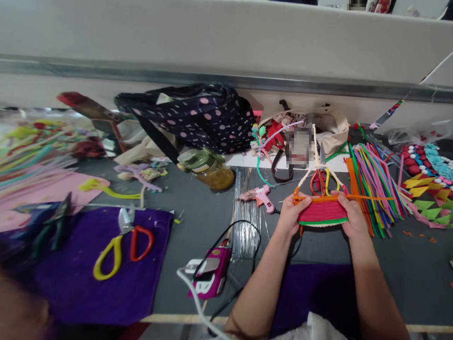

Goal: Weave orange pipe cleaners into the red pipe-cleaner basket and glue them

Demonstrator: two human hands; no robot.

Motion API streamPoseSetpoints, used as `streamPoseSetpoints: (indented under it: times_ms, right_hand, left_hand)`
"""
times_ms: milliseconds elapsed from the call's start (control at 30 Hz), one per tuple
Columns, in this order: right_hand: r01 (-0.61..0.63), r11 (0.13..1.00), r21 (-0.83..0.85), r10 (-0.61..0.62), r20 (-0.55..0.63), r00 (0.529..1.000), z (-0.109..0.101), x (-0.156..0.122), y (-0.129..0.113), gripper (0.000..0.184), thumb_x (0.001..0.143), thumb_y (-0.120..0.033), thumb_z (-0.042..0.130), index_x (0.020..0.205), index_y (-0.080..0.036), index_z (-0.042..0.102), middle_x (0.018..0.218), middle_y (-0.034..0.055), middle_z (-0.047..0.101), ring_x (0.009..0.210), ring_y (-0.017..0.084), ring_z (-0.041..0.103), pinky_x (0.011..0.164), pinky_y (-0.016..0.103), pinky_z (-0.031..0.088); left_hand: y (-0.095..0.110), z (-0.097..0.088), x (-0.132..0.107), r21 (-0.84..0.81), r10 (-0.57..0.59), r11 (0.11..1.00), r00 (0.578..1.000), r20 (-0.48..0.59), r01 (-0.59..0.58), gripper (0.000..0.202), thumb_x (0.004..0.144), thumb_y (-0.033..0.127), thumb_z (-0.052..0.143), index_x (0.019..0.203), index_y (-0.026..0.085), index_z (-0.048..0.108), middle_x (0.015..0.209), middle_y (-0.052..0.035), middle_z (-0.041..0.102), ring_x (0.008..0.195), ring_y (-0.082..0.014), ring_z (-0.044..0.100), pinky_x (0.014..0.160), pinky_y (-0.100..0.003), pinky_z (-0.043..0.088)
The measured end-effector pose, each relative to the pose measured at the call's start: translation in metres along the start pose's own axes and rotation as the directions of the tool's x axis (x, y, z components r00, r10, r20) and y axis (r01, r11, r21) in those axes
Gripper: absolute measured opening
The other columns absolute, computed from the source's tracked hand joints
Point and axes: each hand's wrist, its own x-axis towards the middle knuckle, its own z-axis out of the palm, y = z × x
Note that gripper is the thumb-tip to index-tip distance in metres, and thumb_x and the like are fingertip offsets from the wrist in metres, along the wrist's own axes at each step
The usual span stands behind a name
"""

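Observation:
Between my two hands is a small pipe-cleaner piece, with a wide pink band, a green and pale lower edge and orange along the top. Pale stems rise from it to a peak at the back. My left hand grips its left end, thumb on the orange edge. At the other end, my right hand is closed on it, its thumb also near the top. A loose orange pipe cleaner sticks out to the right past my right hand. Just behind the piece lie red-and-yellow-handled scissors, partly hidden.
Colourful pipe cleaners lie right of my hands. Leftward are a pink glue gun, a magenta device with cables, a jar and a polka-dot bag. Other scissors rest on purple cloth near a co-worker's blurred arm.

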Motion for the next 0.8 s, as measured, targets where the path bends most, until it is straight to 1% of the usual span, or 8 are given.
streamPoseSetpoints:
  times_ms: [133,233,400,500,567,700,800]
  right_hand:
    - [-0.058,0.998,0.012,0.058,-0.046,0.997,0.000,0.001,0.004,0.034,0.058,-0.040,0.084,0.078,-0.015,0.072,0.067,0.0043,0.072,0.063,0.022,0.069,0.068,0.037,0.058]
    - [-0.076,0.997,0.015,0.077,-0.060,0.995,-0.001,0.003,0.005,0.032,0.058,-0.040,0.084,0.073,-0.015,0.071,0.066,0.0053,0.072,0.060,0.022,0.069,0.065,0.036,0.058]
    - [-0.068,0.995,0.077,0.073,-0.068,0.995,-0.005,0.008,0.007,0.029,0.057,-0.036,0.085,0.072,-0.016,0.070,0.069,0.0040,0.073,0.061,0.020,0.069,0.064,0.032,0.057]
    - [-0.055,0.985,0.161,0.072,-0.101,0.992,-0.011,0.011,0.010,0.028,0.057,-0.032,0.085,0.076,-0.017,0.070,0.075,0.0033,0.074,0.065,0.019,0.069,0.066,0.029,0.057]
    - [-0.050,0.980,0.192,0.072,-0.110,0.991,-0.014,0.013,0.012,0.027,0.060,-0.032,0.083,0.078,-0.017,0.070,0.078,0.0031,0.075,0.068,0.019,0.070,0.068,0.030,0.057]
    - [-0.044,0.980,0.192,0.069,-0.126,0.990,-0.014,0.013,0.014,0.027,0.062,-0.034,0.082,0.077,-0.017,0.068,0.076,0.0026,0.074,0.067,0.018,0.069,0.068,0.031,0.057]
    - [0.030,0.987,0.160,0.002,-0.193,0.981,-0.011,0.011,0.010,0.028,0.063,-0.037,0.082,0.076,-0.017,0.068,0.072,0.0011,0.072,0.063,0.015,0.067,0.065,0.028,0.055]
  left_hand:
    - [-0.001,0.000,0.000,0.010,0.003,1.000,1.000,0.017,-0.004,0.034,0.059,0.026,0.085,0.073,0.016,0.055,0.076,-0.0070,0.074,0.072,-0.0212,0.071,0.074,-0.032,0.052]
    - [-0.001,-0.001,0.000,0.015,0.007,1.000,1.000,0.012,-0.007,0.035,0.058,0.027,0.085,0.072,0.016,0.055,0.075,-0.0072,0.074,0.072,-0.0215,0.071,0.073,-0.032,0.052]
    - [-0.002,-0.001,0.000,0.021,0.009,1.000,1.000,0.012,-0.009,0.035,0.058,0.027,0.085,0.071,0.015,0.055,0.075,-0.0071,0.074,0.070,-0.0208,0.071,0.072,-0.031,0.052]
    - [-0.003,-0.001,0.000,0.014,0.005,1.000,1.000,0.012,-0.005,0.036,0.058,0.027,0.085,0.071,0.015,0.055,0.074,-0.0067,0.074,0.070,-0.0203,0.071,0.072,-0.031,0.052]
    - [-0.003,-0.001,0.000,0.007,0.000,1.000,1.000,0.015,0.000,0.036,0.057,0.026,0.085,0.071,0.015,0.054,0.074,-0.0065,0.074,0.070,-0.0201,0.070,0.072,-0.031,0.052]
    - [-0.004,0.000,0.001,0.005,-0.007,1.000,1.000,0.017,0.007,0.036,0.058,0.026,0.085,0.071,0.015,0.054,0.075,-0.0064,0.074,0.070,-0.0193,0.070,0.073,-0.031,0.052]
    - [-0.004,0.001,0.000,0.011,-0.015,1.000,1.000,-0.002,0.015,0.036,0.057,0.027,0.086,0.071,0.015,0.054,0.076,-0.0068,0.074,0.070,-0.0191,0.070,0.072,-0.031,0.052]
